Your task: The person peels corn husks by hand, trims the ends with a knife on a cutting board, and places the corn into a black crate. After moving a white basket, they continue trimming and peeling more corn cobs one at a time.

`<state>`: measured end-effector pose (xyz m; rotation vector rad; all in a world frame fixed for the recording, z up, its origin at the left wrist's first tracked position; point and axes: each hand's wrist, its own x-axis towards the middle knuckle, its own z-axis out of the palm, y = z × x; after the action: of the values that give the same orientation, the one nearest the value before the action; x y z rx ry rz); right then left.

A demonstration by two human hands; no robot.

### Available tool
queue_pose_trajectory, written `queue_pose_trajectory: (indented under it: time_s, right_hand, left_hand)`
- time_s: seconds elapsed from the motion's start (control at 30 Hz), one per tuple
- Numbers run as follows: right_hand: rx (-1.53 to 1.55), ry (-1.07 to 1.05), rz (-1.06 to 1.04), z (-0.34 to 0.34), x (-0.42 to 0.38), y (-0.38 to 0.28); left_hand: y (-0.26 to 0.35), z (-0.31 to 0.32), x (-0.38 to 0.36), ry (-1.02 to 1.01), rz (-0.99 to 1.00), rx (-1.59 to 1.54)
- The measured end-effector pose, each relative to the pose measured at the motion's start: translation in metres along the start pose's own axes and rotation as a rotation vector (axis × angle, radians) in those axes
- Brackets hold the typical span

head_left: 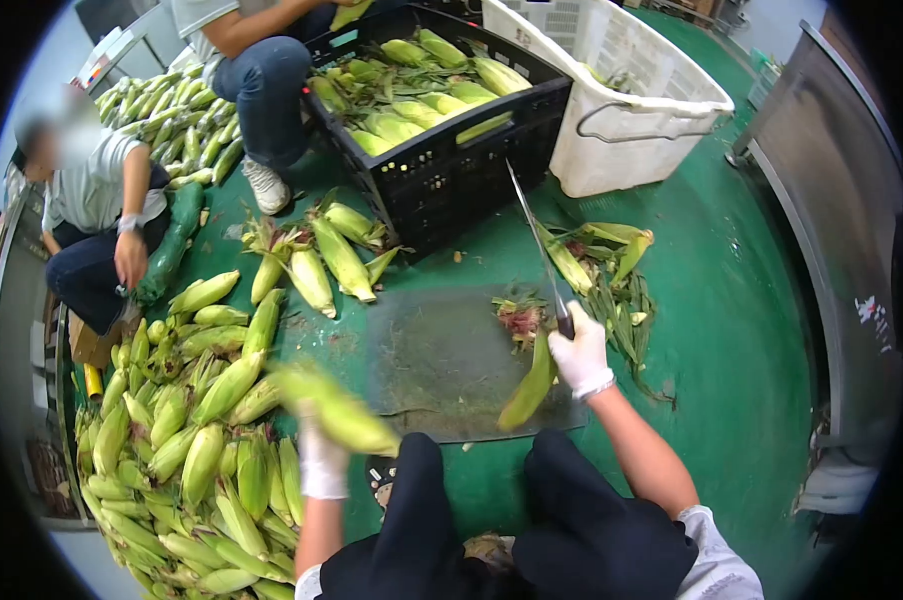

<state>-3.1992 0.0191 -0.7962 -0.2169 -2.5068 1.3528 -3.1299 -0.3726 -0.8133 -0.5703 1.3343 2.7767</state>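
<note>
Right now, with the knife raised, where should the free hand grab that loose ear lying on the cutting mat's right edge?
Probably mid-body of the ear, coming from its left across the bare mat. It lies lengthwise, tip toward the person, its upper end beside the right hand holding the knife. The left hand already holds another ear, blurred.

- A produce-processing room or packing shed, not a home kitchen.
- The green floor (pixel 752 300) is a painted, industrial sort, with work done low down on it.
- A large heap of corn (pixel 187 440) in husk lies on it, far more than a household would use.
- A black plastic crate (pixel 452 160) holds more ears; a white bulk bin (pixel 632 100) stands beside it.
- Husk trimmings (pixel 612 270) lie by a cutting mat (pixel 442 360).
- Other people (pixel 102 220) sit nearby among the corn.
</note>
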Motion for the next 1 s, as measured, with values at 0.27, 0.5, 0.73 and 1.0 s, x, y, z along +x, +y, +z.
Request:
queue_pose_trajectory:
  time_s: [0.27,0.5,0.73,1.0]
  right_hand:
    - [-0.413,0.045,0.058,-0.041,0.035,0.084]
    - [-0.486,0.280,0.248,-0.060,-0.011,0.122]
    - [-0.153,-0.098,0.501,-0.019,-0.102,0.142]
    - [-0.261,0.115,0.402,0.012,-0.105,0.138]
  left_hand:
    - [0.224,-0.135,-0.045,1.453,0.239,1.882]
    - [0.027,-0.046,0.034,0.418,0.331,1.834]
    - [-0.089,-0.039,0.078,0.273,0.230,1.848]
    - [-0.037,-0.034,0.113,0.218,-0.603,1.408]
